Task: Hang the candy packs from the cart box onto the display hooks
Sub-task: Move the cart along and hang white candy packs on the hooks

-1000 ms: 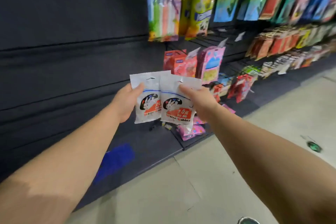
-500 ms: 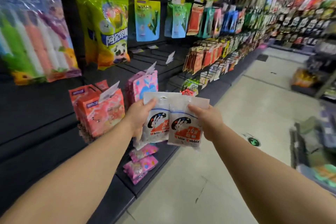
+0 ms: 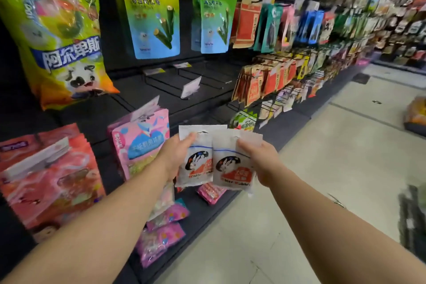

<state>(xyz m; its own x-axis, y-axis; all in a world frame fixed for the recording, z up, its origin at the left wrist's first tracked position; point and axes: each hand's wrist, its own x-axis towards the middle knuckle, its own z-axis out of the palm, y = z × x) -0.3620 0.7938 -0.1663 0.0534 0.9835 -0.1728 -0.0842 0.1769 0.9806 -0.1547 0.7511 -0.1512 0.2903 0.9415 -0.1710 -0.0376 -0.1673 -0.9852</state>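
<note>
Centre frame, left hand pinching one white candy pack, right hand pinching another, packs overlapping, before black display hooks

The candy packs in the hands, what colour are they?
White candy packs with red-orange rabbit logos, head view.

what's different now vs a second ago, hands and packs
The view has swung right along the aisle: the bare dark wall has given way to hanging snack bags and empty hooks. Nothing was taken or let go. The left hand and right hand still hold the white candy packs by their tops, overlapped as before.
</note>
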